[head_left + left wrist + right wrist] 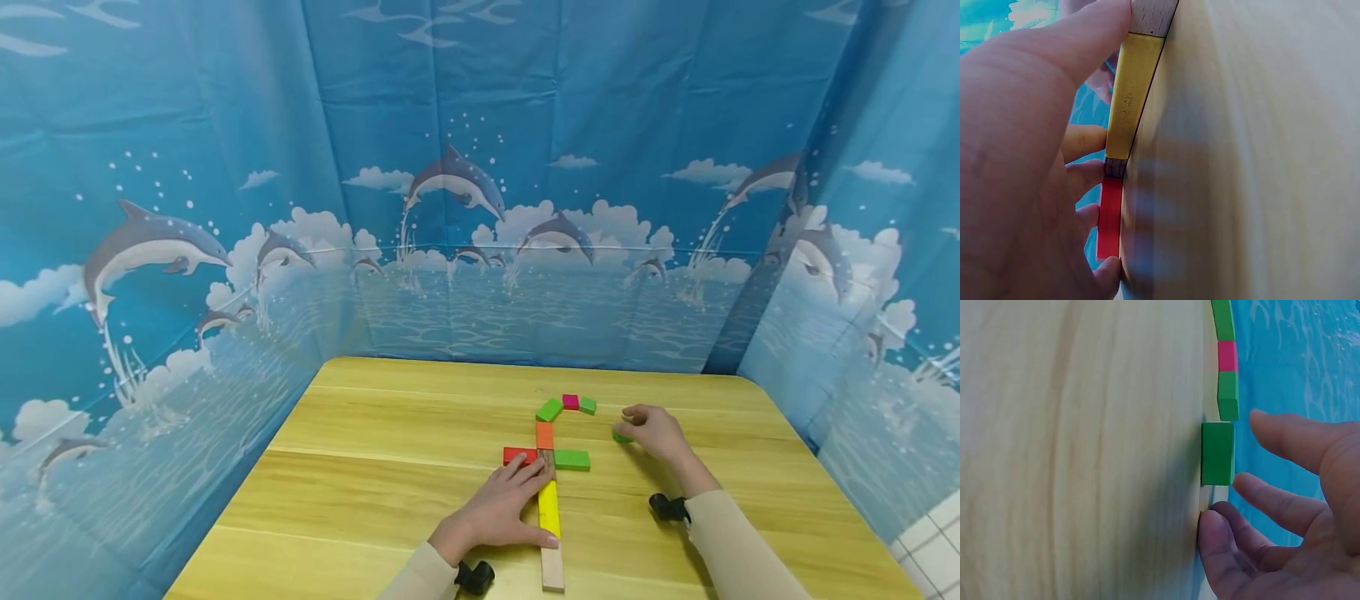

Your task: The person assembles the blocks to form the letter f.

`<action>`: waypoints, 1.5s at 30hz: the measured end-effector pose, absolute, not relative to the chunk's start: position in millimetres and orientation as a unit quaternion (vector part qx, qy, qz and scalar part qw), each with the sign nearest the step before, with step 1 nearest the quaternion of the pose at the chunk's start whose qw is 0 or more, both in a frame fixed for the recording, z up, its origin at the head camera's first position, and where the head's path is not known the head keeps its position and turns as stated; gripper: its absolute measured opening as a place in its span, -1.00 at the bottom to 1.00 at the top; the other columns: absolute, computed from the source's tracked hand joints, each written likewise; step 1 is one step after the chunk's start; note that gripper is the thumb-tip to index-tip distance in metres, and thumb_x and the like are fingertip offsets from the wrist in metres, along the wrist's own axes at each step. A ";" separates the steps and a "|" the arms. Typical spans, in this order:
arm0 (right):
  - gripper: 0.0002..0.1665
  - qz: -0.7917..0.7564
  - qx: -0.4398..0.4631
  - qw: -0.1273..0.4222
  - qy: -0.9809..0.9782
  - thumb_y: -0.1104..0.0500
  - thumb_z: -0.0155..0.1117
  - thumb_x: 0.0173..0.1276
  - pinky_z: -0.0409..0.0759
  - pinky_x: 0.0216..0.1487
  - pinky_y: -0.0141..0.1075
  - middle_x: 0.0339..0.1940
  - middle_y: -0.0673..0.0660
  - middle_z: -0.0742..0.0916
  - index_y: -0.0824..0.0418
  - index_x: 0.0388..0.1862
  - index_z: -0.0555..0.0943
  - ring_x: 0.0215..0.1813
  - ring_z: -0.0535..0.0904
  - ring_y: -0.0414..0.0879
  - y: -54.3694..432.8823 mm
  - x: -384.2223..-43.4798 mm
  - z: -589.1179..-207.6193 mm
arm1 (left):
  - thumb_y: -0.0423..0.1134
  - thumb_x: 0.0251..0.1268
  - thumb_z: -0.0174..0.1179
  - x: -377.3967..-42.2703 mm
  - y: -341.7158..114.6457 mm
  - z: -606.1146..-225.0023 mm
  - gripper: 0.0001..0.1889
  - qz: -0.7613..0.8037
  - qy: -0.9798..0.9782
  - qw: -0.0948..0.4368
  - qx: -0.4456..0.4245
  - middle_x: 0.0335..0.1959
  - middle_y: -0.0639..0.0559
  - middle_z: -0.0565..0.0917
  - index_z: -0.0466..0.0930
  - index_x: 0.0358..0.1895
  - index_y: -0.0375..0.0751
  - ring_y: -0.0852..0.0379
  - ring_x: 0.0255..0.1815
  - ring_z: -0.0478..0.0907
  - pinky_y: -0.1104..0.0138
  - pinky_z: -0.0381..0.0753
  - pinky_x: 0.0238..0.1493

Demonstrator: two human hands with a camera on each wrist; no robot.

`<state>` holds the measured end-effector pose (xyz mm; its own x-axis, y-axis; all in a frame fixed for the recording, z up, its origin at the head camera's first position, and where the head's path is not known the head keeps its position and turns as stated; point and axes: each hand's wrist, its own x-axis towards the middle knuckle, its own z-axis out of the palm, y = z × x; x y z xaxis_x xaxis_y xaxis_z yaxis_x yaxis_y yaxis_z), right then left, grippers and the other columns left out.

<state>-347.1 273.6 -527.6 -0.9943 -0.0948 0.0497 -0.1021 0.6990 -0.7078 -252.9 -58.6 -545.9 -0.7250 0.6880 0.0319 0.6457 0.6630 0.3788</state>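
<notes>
My left hand (504,507) lies spread along a row of flat blocks. Its thumb touches where the yellow block (549,508) meets the pale wood block (552,571), and its fingertips rest by the dark brown block (547,472) and the red block (1109,215). To the right, my right hand (654,432) is at a loose green block (1217,454) on the table. In the right wrist view its thumb stands off the block, and one fingertip is at the block's edge. The other fingers curl loosely, with nothing seen in them.
An orange block (544,435) continues the row upward, with a green block (572,460) at its right side. Beyond it, a green block (550,410), a pink block (570,402) and a small green block (588,406) form a curve. A dolphin-printed curtain (480,317) borders the wooden table (360,483).
</notes>
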 end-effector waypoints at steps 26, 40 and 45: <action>-0.52 0.366 0.053 0.041 -0.928 0.16 0.49 0.30 0.63 -0.13 -0.01 -0.04 0.31 0.71 0.38 0.12 0.66 -0.02 0.61 0.18 268.3 -354.1 -537.8 | 0.47 0.23 0.13 -253.4 -54.9 -544.3 0.02 0.199 0.911 0.062 0.357 0.66 0.13 -0.08 -0.06 0.65 0.15 -0.10 0.65 -0.24 -0.23 0.03 0.47; -0.61 0.380 0.056 0.049 -0.922 0.28 0.49 0.25 0.63 -0.24 -0.12 -0.10 0.26 0.71 0.26 0.08 0.70 -0.12 0.62 0.11 275.2 -358.7 -541.6 | 0.53 0.20 0.08 -257.4 -50.7 -547.7 0.03 0.185 0.915 0.053 0.355 0.66 0.17 -0.10 -0.06 0.65 0.18 -0.07 0.65 -0.24 -0.21 0.05 0.46; -0.64 0.382 0.057 0.039 -0.921 0.25 0.40 0.36 0.63 -0.23 -0.10 -0.04 0.28 0.70 0.26 0.12 0.68 -0.05 0.60 0.15 276.7 -357.3 -538.9 | 0.53 0.20 0.08 -258.9 -49.9 -549.0 0.03 0.179 0.916 0.051 0.355 0.66 0.17 -0.10 -0.06 0.65 0.18 -0.07 0.65 -0.24 -0.20 0.06 0.47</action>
